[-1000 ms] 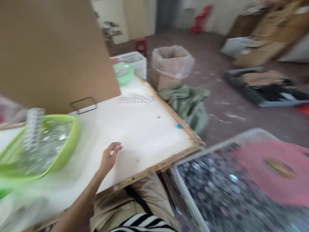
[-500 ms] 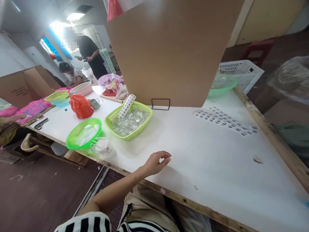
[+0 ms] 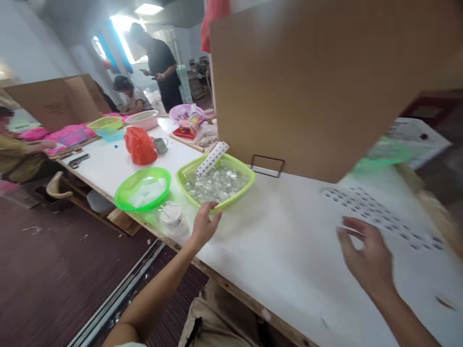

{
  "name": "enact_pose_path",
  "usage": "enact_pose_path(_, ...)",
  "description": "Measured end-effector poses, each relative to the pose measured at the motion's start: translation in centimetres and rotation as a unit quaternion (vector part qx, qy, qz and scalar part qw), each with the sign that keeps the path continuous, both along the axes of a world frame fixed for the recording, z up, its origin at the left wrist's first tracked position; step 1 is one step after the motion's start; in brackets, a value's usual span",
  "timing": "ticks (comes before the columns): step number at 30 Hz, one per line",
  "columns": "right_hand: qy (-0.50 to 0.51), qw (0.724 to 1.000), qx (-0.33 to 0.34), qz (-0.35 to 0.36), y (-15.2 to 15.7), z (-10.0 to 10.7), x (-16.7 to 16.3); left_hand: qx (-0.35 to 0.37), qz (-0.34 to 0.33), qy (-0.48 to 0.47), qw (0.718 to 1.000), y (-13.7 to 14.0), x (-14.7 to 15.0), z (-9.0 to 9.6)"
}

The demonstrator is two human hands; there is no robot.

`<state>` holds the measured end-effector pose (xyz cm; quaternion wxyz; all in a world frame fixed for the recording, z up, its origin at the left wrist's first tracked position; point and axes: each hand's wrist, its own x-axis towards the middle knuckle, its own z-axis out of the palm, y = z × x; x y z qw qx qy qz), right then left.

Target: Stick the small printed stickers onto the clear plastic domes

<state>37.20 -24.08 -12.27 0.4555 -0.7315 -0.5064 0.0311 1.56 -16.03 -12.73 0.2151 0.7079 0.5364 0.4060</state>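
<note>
My left hand [image 3: 205,224] is at the near rim of a yellow-green basket [image 3: 237,195], fingers apart; whether they touch the rim I cannot tell. Many small clear plastic pieces [image 3: 217,183] fill that basket, and a white strip with dark marks [image 3: 212,158] leans in it. Over the table's right side, my right hand [image 3: 369,258] is open and slightly blurred, thumb and fingers curved apart with nothing between them. Beyond it lie rows of small dark-centred pieces [image 3: 379,212] on the white table [image 3: 275,250].
Left of the basket are a green bowl [image 3: 121,193] of white pieces and a clear container [image 3: 170,215]. Farther back sit a red plastic bag [image 3: 140,146] and a grey mug [image 3: 160,145]. A large cardboard panel [image 3: 307,91] stands behind a black wire frame [image 3: 268,165]. Other people work at the left.
My left hand has reached forward and left to the basket's near rim. My right hand has come into view at the right. The camera view has turned left.
</note>
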Motion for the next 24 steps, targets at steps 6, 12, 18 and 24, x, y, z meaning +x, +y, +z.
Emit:
enact_pose_path(6, -0.042, 0.971, -0.047, 0.23, 15.7, -0.8, -14.1, -0.001, 0.117, 0.082, 0.99, 3.3, -1.0, 0.9)
enact_pose_path(12, -0.173, 0.912, -0.273, 0.254, 23.6, -2.0, -23.8, -0.152, 0.16, 0.217, 0.951, 7.7, -1.1, 0.9)
enact_pose_path(18, -0.165, 0.882, -0.39, 0.206, 24.1, -1.5, -24.7, -0.23, 0.127, 0.181, 0.948, 11.1, 0.2, -0.4)
enact_pose_path(24, -0.04, 0.911, -0.367, 0.186, 25.0, -1.7, -24.1, -0.292, 0.147, 0.099, 0.94, 14.0, 1.2, -1.9)
